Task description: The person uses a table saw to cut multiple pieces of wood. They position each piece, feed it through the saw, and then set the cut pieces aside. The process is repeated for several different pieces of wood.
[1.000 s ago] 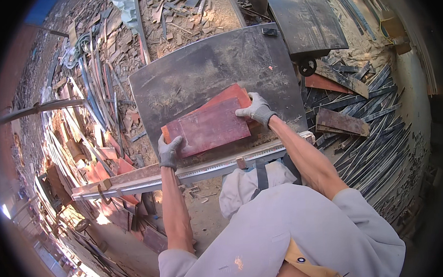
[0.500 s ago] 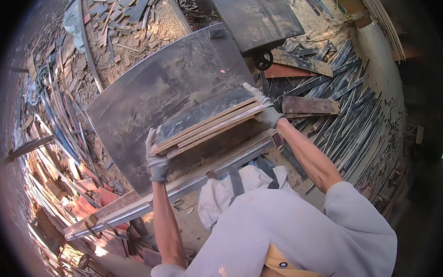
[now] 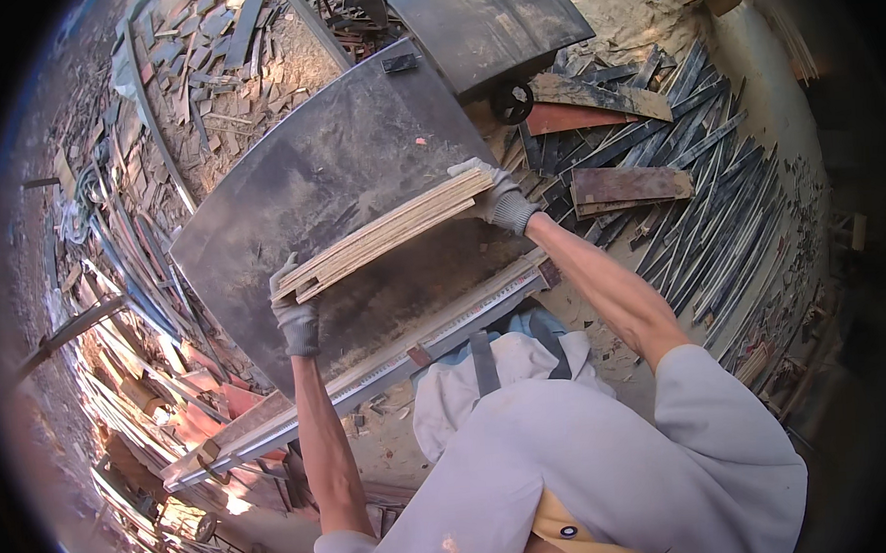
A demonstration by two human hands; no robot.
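Observation:
A short stack of plywood boards (image 3: pixel 386 235) is gripped at its two ends above the dusty dark metal table (image 3: pixel 307 173). At the stack's left end my gloved left hand (image 3: pixel 296 312) is closed round the boards. The right end is held by my gloved right hand (image 3: pixel 494 198). The pale layered edges face me, and one board sits slightly out of line at the left end. The broad faces of the boards are mostly hidden from this angle, as are some of my fingertips.
A metal rail with a measuring scale (image 3: pixel 368 379) runs along the table's near edge. Beyond stands a second metal table (image 3: pixel 490 24) with a black handwheel (image 3: pixel 512 103). Long thin offcut strips (image 3: pixel 710 202) lie heaped at the right; scrap pieces (image 3: pixel 216 48) cover the far-left ground.
Both hands have tipped the boards more upright, so the dark upper face has gone from sight and only the edges show. The stack has shifted slightly left and away from me.

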